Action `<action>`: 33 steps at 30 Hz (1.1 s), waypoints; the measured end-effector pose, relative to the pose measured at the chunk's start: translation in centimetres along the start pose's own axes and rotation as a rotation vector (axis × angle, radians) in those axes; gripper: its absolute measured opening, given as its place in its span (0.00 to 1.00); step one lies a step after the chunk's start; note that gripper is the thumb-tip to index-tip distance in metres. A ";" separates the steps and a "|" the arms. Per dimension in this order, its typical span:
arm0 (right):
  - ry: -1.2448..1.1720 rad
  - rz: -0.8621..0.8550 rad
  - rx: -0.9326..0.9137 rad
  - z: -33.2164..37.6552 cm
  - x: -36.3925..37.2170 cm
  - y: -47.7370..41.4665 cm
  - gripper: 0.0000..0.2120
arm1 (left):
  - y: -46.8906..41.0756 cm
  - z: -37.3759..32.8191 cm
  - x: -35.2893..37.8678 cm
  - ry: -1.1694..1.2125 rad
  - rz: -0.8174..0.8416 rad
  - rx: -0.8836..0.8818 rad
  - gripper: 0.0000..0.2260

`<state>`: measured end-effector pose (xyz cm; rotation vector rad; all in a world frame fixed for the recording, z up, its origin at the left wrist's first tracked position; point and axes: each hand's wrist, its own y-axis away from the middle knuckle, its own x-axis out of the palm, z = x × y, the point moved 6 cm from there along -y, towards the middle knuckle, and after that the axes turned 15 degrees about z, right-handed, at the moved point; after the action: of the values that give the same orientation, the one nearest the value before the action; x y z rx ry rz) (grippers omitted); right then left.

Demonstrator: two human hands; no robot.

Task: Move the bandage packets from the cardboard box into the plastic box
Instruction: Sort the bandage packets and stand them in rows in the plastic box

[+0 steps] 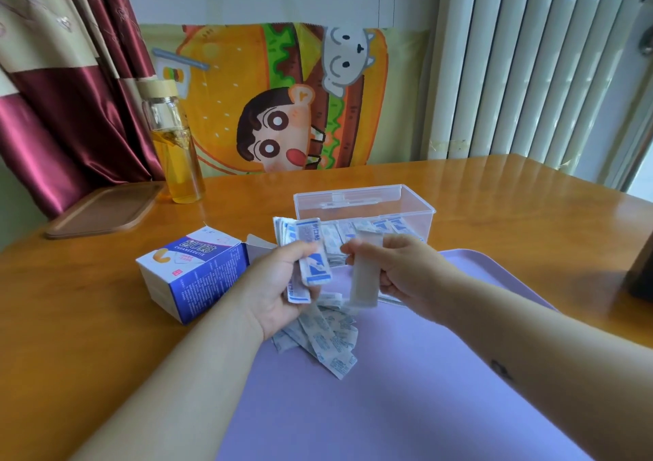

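Two hands are working before the plastic box (364,202): left hand (275,287) gripping a packet stack (312,248), right hand (399,266) pinching one packet (364,280).

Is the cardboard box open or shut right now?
Open: the cardboard box has its end flap swung out on the side facing the plastic box. What remains inside cannot be told.

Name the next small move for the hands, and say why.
Probably carry the right hand forward and drop its single packet into the plastic box. That box stands open right behind the hands with packets already inside, while the left hand grips the stack.
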<state>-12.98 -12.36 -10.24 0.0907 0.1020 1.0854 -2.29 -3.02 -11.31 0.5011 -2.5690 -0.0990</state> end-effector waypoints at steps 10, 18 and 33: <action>0.815 -0.370 -0.776 3.8 1.2 2.8 0.07 | 0.0 1.3 0.7 0.263 0.032 -0.114 0.06; 0.918 -0.069 -0.686 2.4 4.5 1.6 0.08 | -0.6 1.4 0.3 0.144 0.089 -0.120 0.26; 1.115 -0.024 0.018 2.0 -3.0 0.3 0.08 | -0.9 0.8 -0.7 0.306 0.039 -0.001 0.10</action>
<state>-14.38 -14.93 -8.09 -0.5103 1.1069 1.0023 -1.82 -3.64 -12.47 0.4290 -2.2781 -0.0087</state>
